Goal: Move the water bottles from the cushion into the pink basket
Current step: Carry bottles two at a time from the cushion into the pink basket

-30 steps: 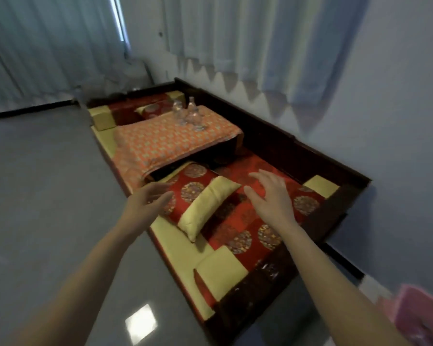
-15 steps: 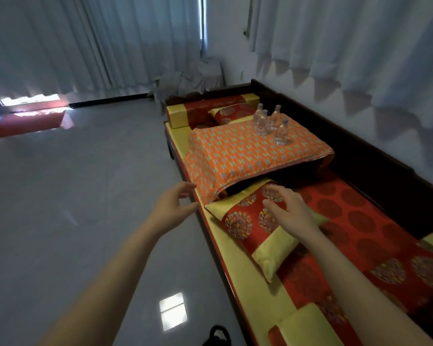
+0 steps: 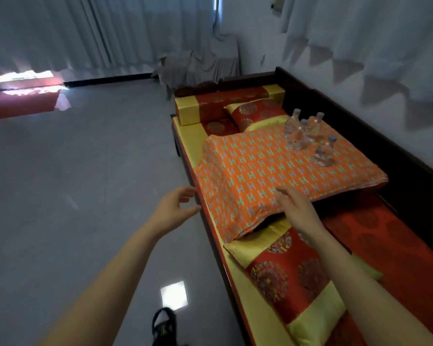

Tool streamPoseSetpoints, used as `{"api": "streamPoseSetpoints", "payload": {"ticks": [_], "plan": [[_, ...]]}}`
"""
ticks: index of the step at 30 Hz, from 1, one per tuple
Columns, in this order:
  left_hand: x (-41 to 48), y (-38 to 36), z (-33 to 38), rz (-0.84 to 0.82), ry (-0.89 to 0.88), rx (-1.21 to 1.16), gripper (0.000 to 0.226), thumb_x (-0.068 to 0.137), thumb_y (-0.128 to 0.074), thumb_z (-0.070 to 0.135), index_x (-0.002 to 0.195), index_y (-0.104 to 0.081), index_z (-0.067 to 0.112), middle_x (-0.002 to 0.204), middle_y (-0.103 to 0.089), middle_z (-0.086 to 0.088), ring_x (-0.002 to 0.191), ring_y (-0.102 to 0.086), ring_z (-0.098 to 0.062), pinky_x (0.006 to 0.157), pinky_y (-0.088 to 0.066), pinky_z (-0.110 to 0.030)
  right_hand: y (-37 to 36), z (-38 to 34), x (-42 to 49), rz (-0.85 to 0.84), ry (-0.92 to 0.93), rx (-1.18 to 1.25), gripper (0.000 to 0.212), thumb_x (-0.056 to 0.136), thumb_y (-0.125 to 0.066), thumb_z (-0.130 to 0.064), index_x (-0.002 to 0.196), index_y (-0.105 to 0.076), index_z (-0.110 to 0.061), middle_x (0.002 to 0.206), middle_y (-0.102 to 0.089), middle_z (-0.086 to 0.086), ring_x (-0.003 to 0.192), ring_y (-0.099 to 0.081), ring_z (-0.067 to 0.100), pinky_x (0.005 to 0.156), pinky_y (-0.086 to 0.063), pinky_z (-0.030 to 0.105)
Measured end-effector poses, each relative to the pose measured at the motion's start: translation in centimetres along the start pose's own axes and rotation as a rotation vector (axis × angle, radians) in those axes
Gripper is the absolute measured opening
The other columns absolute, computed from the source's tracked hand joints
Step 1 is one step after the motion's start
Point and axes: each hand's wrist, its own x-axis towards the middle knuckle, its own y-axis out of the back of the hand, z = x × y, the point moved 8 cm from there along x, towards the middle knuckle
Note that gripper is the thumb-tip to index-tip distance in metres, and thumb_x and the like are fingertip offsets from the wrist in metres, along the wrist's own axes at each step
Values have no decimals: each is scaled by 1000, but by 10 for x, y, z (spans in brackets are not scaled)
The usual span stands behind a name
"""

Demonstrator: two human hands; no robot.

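Several clear water bottles (image 3: 304, 134) stand upright in a cluster at the far right part of an orange patterned cushion (image 3: 268, 171) on a long bench. My left hand (image 3: 174, 208) hovers above the floor at the bench's left edge, fingers loosely spread, holding nothing. My right hand (image 3: 295, 208) is stretched out over the near end of the orange cushion, fingers straight, holding nothing. Both hands are well short of the bottles. The pink basket is out of view.
A red and yellow pillow (image 3: 293, 268) lies under my right forearm, another pillow (image 3: 258, 116) and a bolster (image 3: 225, 103) beyond the cushion. The bench's dark wooden back (image 3: 398, 156) runs along the right wall. Grey floor (image 3: 73, 196) spreads left. A dark shoe (image 3: 164, 325) shows below.
The view has swung left and moved along the bench toward the bottles; the pink basket has left the frame. Both hands have advanced from the red pillow to the orange cushion's near end.
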Motion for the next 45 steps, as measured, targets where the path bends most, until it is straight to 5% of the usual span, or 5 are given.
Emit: {"api": "streamPoseSetpoints", "payload": {"ticks": [15, 23, 31, 39, 45], "plan": [[323, 44, -26, -303, -162, 3, 36, 79, -73, 22, 114, -64, 17, 108, -68, -1, 101, -62, -15, 93, -49, -35, -43, -7, 204, 342, -327, 215, 29, 98, -49, -27, 121, -60, -15, 118, -58, -3, 111, -50, 11, 88, -31, 24], [432, -46, 29, -538, -313, -19, 35, 80, -72, 10, 113, -63, 11, 107, -68, -9, 101, -62, -18, 83, -47, -20, -2, 50, 231, 576, -521, 214, 25, 97, -52, -23, 118, -62, -13, 113, -56, -5, 108, -48, 8, 82, -29, 14], [521, -132, 84, -706, -388, 31, 41, 74, -77, 24, 112, -65, 13, 108, -68, -8, 101, -63, -18, 93, -49, -33, 26, 109, 280, 671, -654, 258, 28, 94, -55, -32, 118, -63, -20, 122, -61, 3, 112, -55, 18, 98, -42, 36], [582, -197, 100, -840, -371, 39, 34, 81, -70, 9, 114, -62, 12, 108, -65, -5, 104, -61, -16, 91, -48, -28, 47, 128, 332, 721, -727, 287, 30, 96, -54, -29, 122, -59, -16, 117, -60, 0, 102, -55, 13, 67, -37, 9], [642, -257, 125, -947, -368, 59, 46, 73, -75, 20, 116, -61, 16, 116, -65, -7, 110, -61, -20, 96, -48, -35, 60, 159, 383, 758, -838, 291, 46, 91, -61, -29, 133, -52, -14, 123, -54, 3, 118, -52, 21, 92, -42, 34]]}}
